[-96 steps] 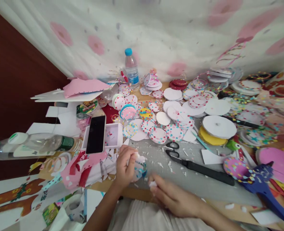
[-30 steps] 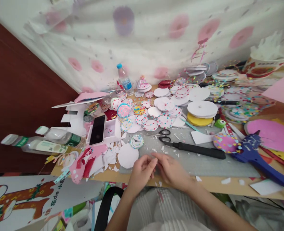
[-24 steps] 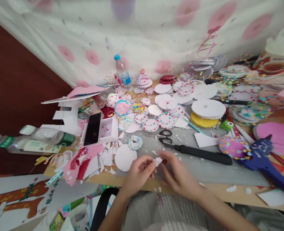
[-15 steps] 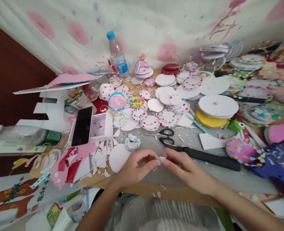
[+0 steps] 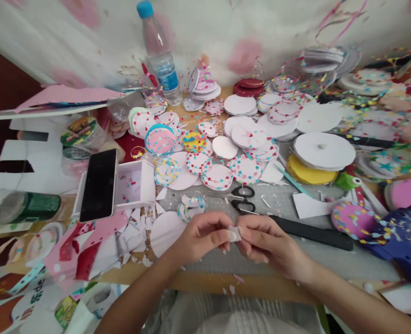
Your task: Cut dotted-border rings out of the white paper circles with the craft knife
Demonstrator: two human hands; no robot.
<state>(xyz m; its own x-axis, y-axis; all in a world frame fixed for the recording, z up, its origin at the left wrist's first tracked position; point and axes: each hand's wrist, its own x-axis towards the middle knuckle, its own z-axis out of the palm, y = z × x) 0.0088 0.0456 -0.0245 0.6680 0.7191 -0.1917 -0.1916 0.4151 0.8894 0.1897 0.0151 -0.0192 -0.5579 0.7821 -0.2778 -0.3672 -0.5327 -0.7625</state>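
A small white piece point(image 5: 234, 234), which looks like paper or foam, is pinched between both hands just above the grey mat's front edge. My left hand point(image 5: 205, 236) grips its left end with thumb and forefinger. On its right end, the fingertips of my right hand point(image 5: 270, 241) are closed. Behind my hands lie black-handled scissors point(image 5: 243, 198) and a black-handled cutter point(image 5: 311, 232). A small ring trimmed with coloured beads point(image 5: 191, 208) rests past my left hand, partly over a white paper disc point(image 5: 166, 232).
Several bead-trimmed discs point(image 5: 216, 175) crowd the back. A water bottle point(image 5: 160, 60) stands behind them. At left, a phone point(image 5: 99, 185) leans on a white box point(image 5: 139, 185) near paper scraps point(image 5: 136, 236). A blue glue gun point(image 5: 389, 236) lies at right.
The view has shifted closer, and things at left have slid leftward. The white piece now shows more of its flat face, and my right fingers are curled further beneath it.
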